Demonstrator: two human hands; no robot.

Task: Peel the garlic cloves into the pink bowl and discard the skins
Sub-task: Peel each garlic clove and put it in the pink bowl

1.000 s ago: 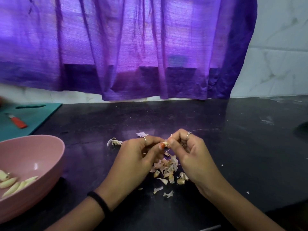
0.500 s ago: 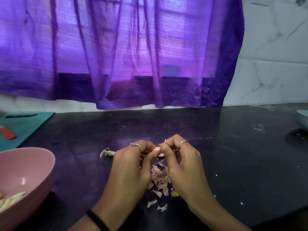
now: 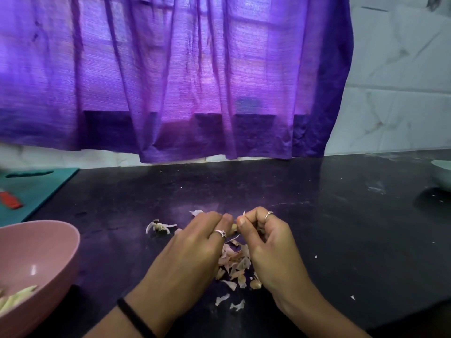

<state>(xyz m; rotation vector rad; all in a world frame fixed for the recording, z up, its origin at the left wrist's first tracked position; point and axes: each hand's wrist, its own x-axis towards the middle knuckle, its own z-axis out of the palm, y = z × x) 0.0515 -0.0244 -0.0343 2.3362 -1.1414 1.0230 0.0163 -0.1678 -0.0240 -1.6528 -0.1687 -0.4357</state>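
Note:
My left hand (image 3: 200, 242) and my right hand (image 3: 266, 237) meet fingertip to fingertip over the black counter. Between them they pinch a small garlic clove (image 3: 234, 226), mostly hidden by the fingers. A thin strip of skin sticks up from my right fingertips. Below the hands lies a heap of peeled skins (image 3: 235, 262). The pink bowl (image 3: 56, 242) sits at the lower left, with peeled cloves (image 3: 17, 296) in its bottom. A garlic stem remnant (image 3: 158, 226) lies left of my left hand.
A teal cutting board (image 3: 36, 189) with an orange-handled tool (image 3: 9, 200) lies at the far left. A pale bowl (image 3: 441, 178) shows at the right edge. A purple curtain hangs over the counter's back. Skin flecks dot the counter at right.
The view has shifted, so the pink bowl slid toward the left edge and the pale bowl appeared at right. My hands rolled the clove, the left hand now knuckles-up over it.

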